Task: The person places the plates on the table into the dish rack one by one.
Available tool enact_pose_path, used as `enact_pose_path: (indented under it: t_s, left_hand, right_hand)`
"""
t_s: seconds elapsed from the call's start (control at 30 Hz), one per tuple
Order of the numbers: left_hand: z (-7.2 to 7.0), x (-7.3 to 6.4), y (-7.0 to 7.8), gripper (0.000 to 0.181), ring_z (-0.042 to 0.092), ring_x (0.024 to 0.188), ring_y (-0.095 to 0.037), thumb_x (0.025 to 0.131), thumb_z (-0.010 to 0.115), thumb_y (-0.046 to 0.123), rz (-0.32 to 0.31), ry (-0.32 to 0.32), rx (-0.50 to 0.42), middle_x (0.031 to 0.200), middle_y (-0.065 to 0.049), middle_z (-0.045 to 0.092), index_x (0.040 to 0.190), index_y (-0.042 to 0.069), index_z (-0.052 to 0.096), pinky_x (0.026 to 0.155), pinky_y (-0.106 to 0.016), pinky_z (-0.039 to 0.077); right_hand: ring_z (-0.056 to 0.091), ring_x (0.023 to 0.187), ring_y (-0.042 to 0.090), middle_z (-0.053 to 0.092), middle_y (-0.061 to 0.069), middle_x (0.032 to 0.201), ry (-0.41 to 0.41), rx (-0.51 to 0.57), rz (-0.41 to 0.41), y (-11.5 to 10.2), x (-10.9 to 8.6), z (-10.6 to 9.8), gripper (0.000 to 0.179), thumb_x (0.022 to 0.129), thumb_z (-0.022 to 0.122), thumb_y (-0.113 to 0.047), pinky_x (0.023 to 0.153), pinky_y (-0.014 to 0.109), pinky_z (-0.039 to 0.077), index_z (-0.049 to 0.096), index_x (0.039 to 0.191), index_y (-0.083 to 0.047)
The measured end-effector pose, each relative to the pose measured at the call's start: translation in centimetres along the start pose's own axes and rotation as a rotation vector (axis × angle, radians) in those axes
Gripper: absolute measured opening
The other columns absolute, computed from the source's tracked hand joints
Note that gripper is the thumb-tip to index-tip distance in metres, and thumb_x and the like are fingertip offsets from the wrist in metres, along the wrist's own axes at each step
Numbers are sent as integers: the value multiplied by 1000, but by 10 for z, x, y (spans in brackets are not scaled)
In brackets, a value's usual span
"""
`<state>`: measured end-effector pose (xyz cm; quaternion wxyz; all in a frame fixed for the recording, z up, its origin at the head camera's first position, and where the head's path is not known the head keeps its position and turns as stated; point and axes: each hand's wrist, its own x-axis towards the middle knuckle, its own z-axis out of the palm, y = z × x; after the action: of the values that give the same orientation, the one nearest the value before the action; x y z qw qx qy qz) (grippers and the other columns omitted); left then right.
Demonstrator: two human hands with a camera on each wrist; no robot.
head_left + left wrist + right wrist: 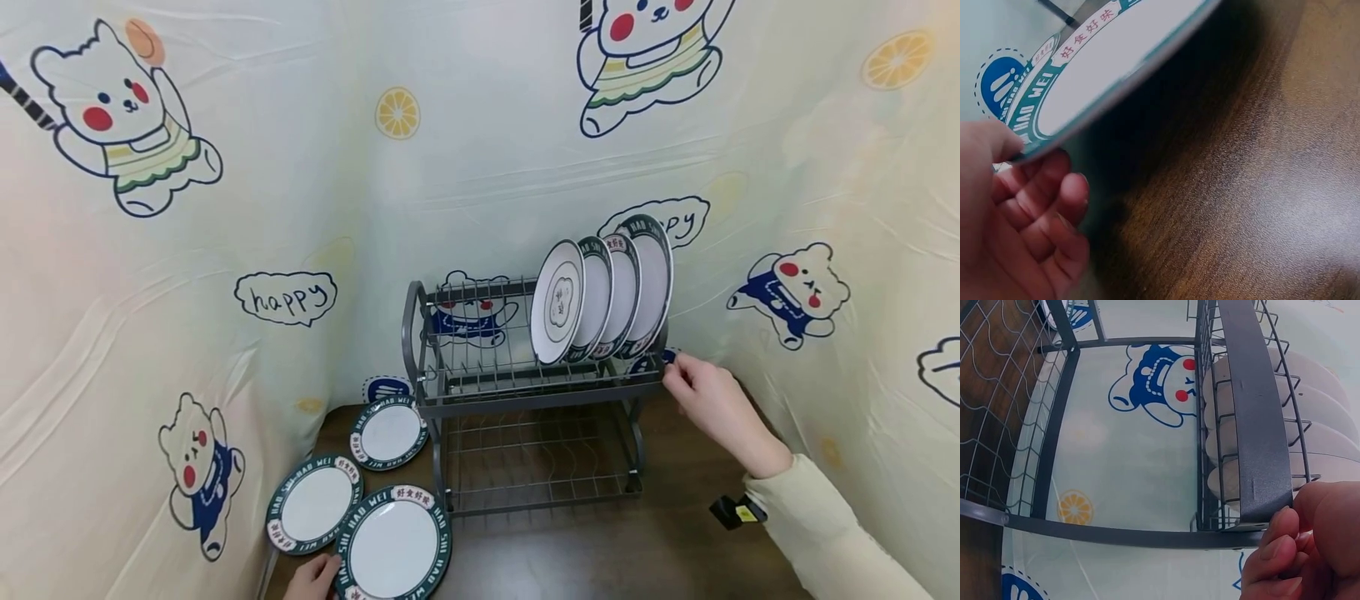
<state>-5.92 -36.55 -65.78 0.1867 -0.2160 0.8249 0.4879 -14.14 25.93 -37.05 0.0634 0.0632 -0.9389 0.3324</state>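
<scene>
Leaning in the rack (525,403), four plates (558,304) show in the head view; two others (388,433) lie left on the table (555,554). Left wrist view: the left hand (1029,212) pinches a tilted plate (1110,78) by its rim. Right wrist view: the right hand (1310,550) grips the rack's corner.

Three plates (315,504) left of rack (540,400)

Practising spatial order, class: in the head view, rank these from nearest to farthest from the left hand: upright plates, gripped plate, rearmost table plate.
1. Gripped plate, in the left hand.
2. Rearmost table plate, left of the rack.
3. Upright plates, rack's upper right.
</scene>
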Motion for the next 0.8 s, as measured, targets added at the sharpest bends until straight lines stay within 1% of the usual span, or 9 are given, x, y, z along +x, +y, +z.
enact_pose_path:
  t_s: [0.1, 0.13, 0.23, 0.3, 0.4, 0.47, 0.53, 0.63, 0.8]
  left_hand:
    - [1, -3, 1, 38, 59, 69, -19, 106, 47, 35, -1, 1, -55, 75, -3, 60, 98, 2, 65, 63, -33, 48]
    - [2, -5, 1, 39, 59, 69, -19, 106, 47, 37, -5, 9, -66, 75, -3, 60, 97, 3, 65, 62, -33, 49]
    - [3, -7, 1, 46, 59, 67, -19, 105, 50, 46, 8, 23, -56, 73, -3, 61, 93, 4, 63, 61, -33, 48]
    - [3, -7, 1, 47, 58, 66, -19, 105, 51, 47, 16, 35, -36, 72, -3, 60, 90, 4, 62, 60, -33, 47]
    - [4, -6, 0, 42, 58, 66, -18, 106, 50, 41, 46, 45, 4, 71, -2, 60, 89, 4, 61, 60, -32, 46]
    - [4, -6, 0, 38, 58, 67, -18, 107, 48, 34, 53, 39, 8, 72, -1, 59, 90, 3, 61, 60, -32, 47]
    - [3, -6, 0, 35, 58, 67, -18, 107, 47, 31, 59, 26, 5, 73, -2, 59, 94, 2, 62, 61, -32, 47]
    - [2, -8, 2, 33, 59, 67, -19, 106, 46, 28, 59, -10, -16, 74, -3, 60, 98, 1, 62, 61, -33, 49]
    - [-4, -12, 7, 32, 60, 68, -20, 107, 45, 25, 100, -51, -20, 75, -4, 62, 100, -1, 62, 61, -32, 50]
  right_hand:
    - [49, 54, 19, 50, 2, 61, 5, -1, -3, 0, 0, 0, 30, 109, 45, -17, 47, 30, 38, 51, 81, -8]
    - [49, 54, 19, 50, 2, 61, 7, -3, -3, 0, 0, 0, 30, 109, 45, -17, 47, 30, 38, 51, 80, -8]
    - [49, 53, 18, 51, 1, 61, 11, -8, -4, -1, 0, 0, 30, 109, 46, -17, 47, 30, 38, 51, 80, -8]
    - [49, 54, 18, 50, 1, 61, 11, -8, -2, -2, 0, 0, 30, 109, 46, -17, 47, 30, 38, 51, 80, -9]
    - [49, 54, 19, 50, 1, 61, 9, -7, 1, -2, 0, 1, 30, 109, 46, -17, 48, 30, 38, 51, 80, -8]
    - [49, 55, 19, 50, 1, 61, 6, -5, 1, -2, 0, 1, 30, 109, 46, -17, 48, 30, 38, 52, 80, -8]
    - [49, 55, 20, 50, 1, 61, 4, -6, -1, -2, 0, 1, 30, 109, 46, -17, 48, 30, 38, 51, 80, -8]
    - [49, 55, 20, 50, 2, 61, 6, -3, -1, -1, 0, 0, 31, 109, 45, -17, 47, 30, 38, 51, 80, -8]
    - [50, 55, 20, 50, 2, 62, 10, 5, -4, 1, 0, 1, 31, 108, 45, -17, 47, 30, 38, 51, 80, -8]
